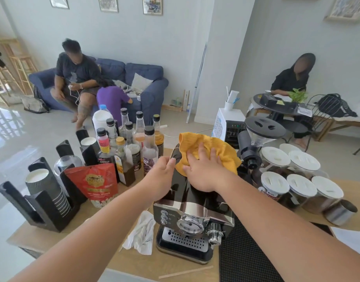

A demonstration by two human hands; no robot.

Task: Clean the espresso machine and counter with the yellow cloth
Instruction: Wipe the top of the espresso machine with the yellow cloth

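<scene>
Head view: espresso machine (192,212) stands mid-tabletop, front panel facing the near edge, its long axis running from near edge toward far edge; yellow cloth (211,148) is draped over the machine's far top end, bunched, spilling toward the grinder (256,143) just beside it on the right; right hand (203,169) lies flat on the cloth, fingers spread, palm pressing down, not clenched; left hand (165,171) is curled round the machine's upper left edge, apparently steadying it, grip partly hidden; both hands are at the far end of the machine top, right one on the cloth, left one just beside it, so the right is the wiping hand; unwiped top and front lie back toward the wearer, so the likely stroke pulls the cloth nearward along the long axis; tabletop (134,259) wiping not yet begun; crumpled white wrapper (142,235) lies left of the machine's base, near the near edge.
</scene>
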